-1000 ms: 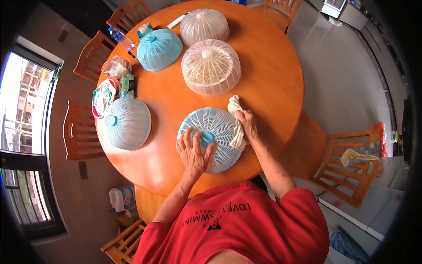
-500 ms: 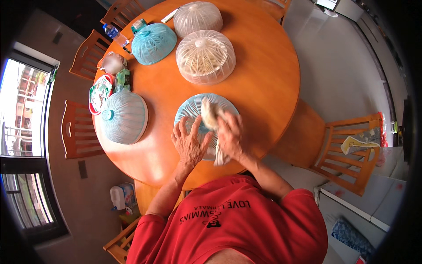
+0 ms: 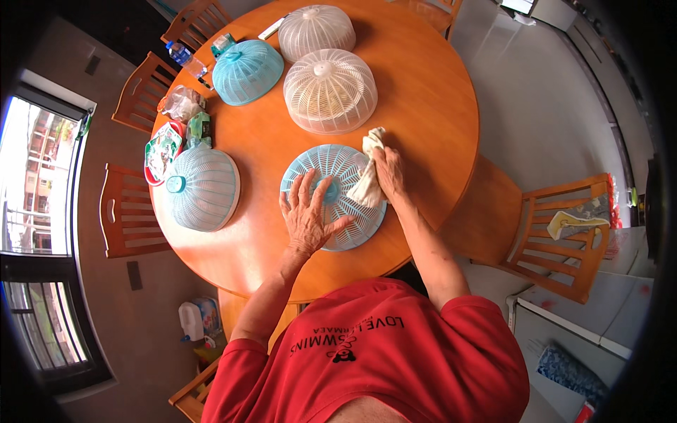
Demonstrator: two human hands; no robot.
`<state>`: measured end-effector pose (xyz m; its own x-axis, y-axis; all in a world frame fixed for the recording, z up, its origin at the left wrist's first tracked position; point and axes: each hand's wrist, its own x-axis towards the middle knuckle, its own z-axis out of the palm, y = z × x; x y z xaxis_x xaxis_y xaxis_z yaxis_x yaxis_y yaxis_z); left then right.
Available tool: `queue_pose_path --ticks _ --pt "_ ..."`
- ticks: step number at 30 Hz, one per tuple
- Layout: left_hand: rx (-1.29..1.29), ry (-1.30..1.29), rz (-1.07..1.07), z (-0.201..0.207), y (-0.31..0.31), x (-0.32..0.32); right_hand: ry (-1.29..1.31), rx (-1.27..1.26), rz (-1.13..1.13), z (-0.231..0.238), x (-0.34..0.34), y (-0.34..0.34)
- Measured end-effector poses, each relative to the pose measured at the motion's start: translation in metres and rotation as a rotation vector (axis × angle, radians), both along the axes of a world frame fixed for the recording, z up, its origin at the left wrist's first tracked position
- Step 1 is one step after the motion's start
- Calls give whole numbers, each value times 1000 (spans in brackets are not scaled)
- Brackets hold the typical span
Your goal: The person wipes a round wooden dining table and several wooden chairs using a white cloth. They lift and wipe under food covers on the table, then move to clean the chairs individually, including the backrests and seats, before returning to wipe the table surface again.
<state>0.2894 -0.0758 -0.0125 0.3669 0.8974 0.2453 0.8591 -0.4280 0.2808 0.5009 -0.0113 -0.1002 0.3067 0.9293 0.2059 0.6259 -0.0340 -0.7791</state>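
Note:
A light-blue plastic mesh food cover (image 3: 352, 229) stands dome-up on the round wooden table, close in front of me. My left hand (image 3: 309, 218) rests on its top and left side with the fingers spread. At the cover's right side, my right hand (image 3: 390, 173) is closed around a crumpled cream-coloured cloth (image 3: 368, 185). One part of the cloth lies against the cover's mesh, and another end sticks up past my fingers.
Two clear mesh covers (image 3: 330, 99) stand farther back on the table (image 3: 423, 92). Two more blue covers (image 3: 247, 70) are to the left, near a water bottle (image 3: 185, 58), a red-rimmed basket (image 3: 151, 174) and plastic bags (image 3: 185, 104). Wooden chairs (image 3: 557, 247) surround the table.
My right hand has carried the cloth from the cover's middle out to its right side. My left hand has shifted slightly, still spread on the cover.

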Motion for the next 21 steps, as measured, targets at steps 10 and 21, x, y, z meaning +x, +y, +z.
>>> queue_pose_path --ticks 10,21 --pt "-5 15 44 -8 -2 -1 281 138 -118 33 -63 -131" --pt "-57 -3 39 -4 -4 0 -273 282 226 87 -38 -50"
